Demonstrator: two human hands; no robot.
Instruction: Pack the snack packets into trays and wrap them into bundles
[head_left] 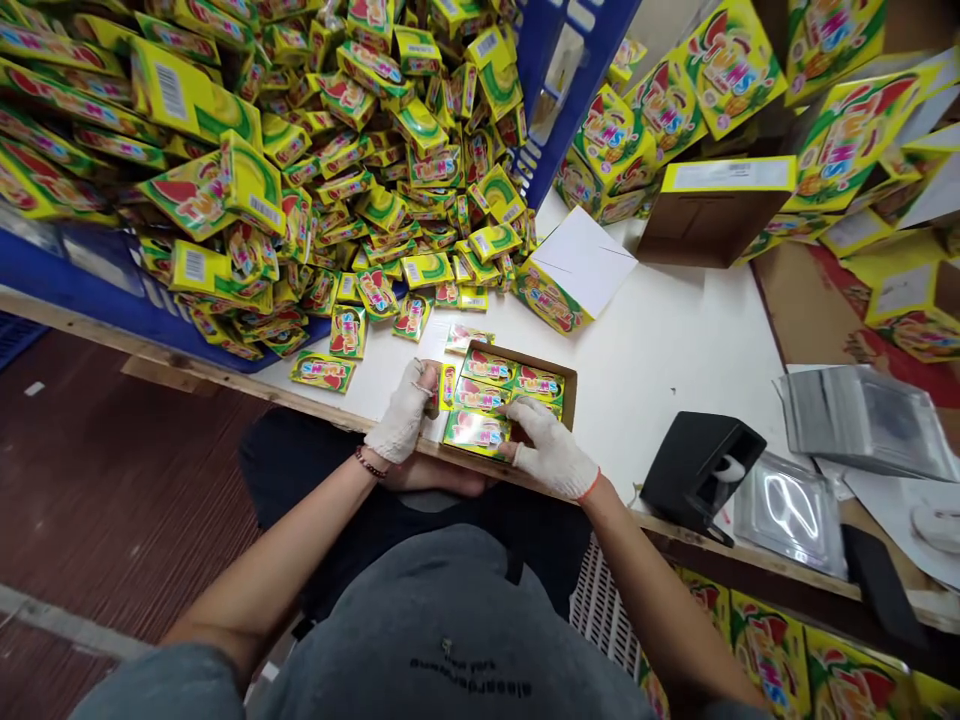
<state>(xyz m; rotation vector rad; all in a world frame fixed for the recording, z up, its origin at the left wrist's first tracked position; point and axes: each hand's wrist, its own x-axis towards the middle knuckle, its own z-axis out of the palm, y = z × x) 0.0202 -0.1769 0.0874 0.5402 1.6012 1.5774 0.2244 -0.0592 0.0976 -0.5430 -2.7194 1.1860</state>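
A shallow open carton (pixel 571 400) lies at the table's front edge, with several small yellow-green boxes (pixel 480 430) lying printed side up in it. My right hand (pixel 551 448), in a white fingerless glove, reaches over the carton's near right corner. Its fingers are bent down among the small boxes, thumb apart at the lower left; what lies under the fingers is hidden. At the carton's left wall, my left hand (pixel 401 412), gloved the same way, has its fingers closed round a small box (pixel 432 388), mostly covered by the hand.
A blue crate (pixel 97 265) spills a large heap of small boxes (pixel 360 190) onto the white tabletop (pixel 622 370). To the right are a black tape dispenser (pixel 694 470), clear plastic trays (pixel 791 510) and an empty carton (pixel 712 210). Printed cartons (pixel 735 65) are piled behind.
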